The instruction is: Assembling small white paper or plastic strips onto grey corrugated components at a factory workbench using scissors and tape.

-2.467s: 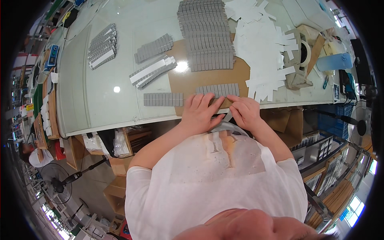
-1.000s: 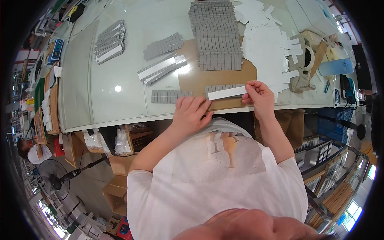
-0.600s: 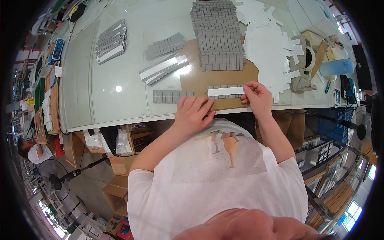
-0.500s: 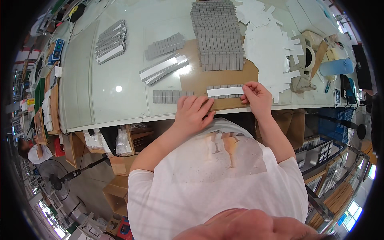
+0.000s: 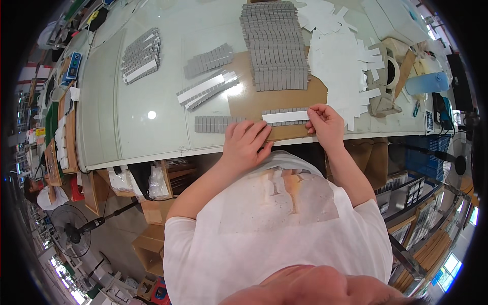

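Note:
My right hand [image 5: 326,124] pinches the right end of a white strip [image 5: 285,116] between thumb and fingers. That strip lies along a grey segmented strip [image 5: 284,123], whose blocks show at its long edges. My left hand [image 5: 247,144] rests palm down with fingers stretched out, the index fingertip by the strips' left end. Under its other fingertips, another grey segmented strip [image 5: 211,124] is partly covered. A brown board [image 5: 277,133] lies beneath the work at the table's front edge.
A tall pile of grey segmented strips [image 5: 277,51] stands ahead, beside loose white strips [image 5: 335,66]. Smaller piles [image 5: 208,60], [image 5: 208,89] and a stack [image 5: 141,56] lie to the left. A tape roll [image 5: 392,72] and blue bottle [image 5: 428,83] are at right.
Both hands keep almost the same place and grip. The whole view has shifted very slightly; the strips show no clear movement of their own.

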### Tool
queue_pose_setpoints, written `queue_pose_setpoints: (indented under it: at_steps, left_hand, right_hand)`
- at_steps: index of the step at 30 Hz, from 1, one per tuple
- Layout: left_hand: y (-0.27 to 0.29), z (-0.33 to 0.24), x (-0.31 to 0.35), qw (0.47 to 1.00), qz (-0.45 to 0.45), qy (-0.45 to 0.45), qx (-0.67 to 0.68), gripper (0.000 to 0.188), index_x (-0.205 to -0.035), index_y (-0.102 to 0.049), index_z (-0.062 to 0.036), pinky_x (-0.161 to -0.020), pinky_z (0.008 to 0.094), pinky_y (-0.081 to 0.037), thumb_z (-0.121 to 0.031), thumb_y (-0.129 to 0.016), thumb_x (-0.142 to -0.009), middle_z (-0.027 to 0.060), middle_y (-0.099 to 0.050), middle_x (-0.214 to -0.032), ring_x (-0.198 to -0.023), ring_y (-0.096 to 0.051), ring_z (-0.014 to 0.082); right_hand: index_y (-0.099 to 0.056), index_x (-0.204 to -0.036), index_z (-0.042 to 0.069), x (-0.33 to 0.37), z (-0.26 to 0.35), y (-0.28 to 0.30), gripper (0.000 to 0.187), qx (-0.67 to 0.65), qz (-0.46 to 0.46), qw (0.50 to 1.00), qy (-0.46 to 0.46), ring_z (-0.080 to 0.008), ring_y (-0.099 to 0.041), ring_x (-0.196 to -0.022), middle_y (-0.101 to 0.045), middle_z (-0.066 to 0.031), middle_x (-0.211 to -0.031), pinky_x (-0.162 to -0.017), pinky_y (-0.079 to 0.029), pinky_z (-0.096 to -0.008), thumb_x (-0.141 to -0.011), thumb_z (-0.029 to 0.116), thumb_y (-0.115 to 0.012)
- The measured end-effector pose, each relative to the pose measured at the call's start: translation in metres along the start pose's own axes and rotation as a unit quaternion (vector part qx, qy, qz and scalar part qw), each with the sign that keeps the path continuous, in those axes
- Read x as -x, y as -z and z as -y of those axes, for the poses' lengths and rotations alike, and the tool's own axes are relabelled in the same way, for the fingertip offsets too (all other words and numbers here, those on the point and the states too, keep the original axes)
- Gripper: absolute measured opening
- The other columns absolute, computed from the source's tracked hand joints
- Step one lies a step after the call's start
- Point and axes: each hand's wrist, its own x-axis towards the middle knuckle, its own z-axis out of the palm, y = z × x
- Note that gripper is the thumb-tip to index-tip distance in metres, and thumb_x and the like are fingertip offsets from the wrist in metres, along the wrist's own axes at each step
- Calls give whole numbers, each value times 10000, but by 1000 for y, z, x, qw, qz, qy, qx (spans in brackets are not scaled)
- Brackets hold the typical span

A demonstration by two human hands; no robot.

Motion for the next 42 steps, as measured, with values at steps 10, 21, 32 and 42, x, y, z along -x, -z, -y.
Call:
queue_pose_setpoints:
  at_steps: [10, 21, 32, 42]
  left_hand:
    - [1, -2, -3, 1000, 5, 5, -19, 379, -1102, -709, -116, -936, 395, -374, -259, -759, -756, -3, -644, -1193, -1081, -546, 217]
    - [-4, -2, 3, 999, 1, 4, -52, 415, -1099, -707, -145, -948, 393, -386, -268, -780, -710, -14, -632, -1215, -1078, -552, 200]
    - [-6, -2, 4, 999, -29, -14, -43, 460, -1121, -697, -156, -934, 392, -396, -244, -780, -677, -4, -611, -1196, -1072, -545, 207]
    - [-13, -23, -9, 1000, -8, 1, 20, 409, -1106, -704, -131, -917, 405, -396, -216, -774, -712, 7, -598, -1140, -1052, -531, 235]
  right_hand:
    - [-640, -1136, 1, 8, -17, 40, 174, 10, -96, 976, 194, -67, -616, -675, -633, -26, -852, -568, -489, -206, -963, 24, -643]
    - [-687, -987, 11, -32, 29, 173, 188, 410, -418, 673, 453, -269, -639, -863, -703, -102, -962, -787, -504, -335, -823, 53, -770]
    - [-739, -909, 27, -87, 57, 236, 191, -25, -230, 971, 62, -68, -532, -739, -645, 16, -806, -675, -400, -247, -849, 203, -783]
    - [-677, -871, -12, 7, -55, 236, 62, 239, -346, 880, 220, -176, -599, -944, -666, -77, -961, -862, -469, -279, -909, 33, -695]
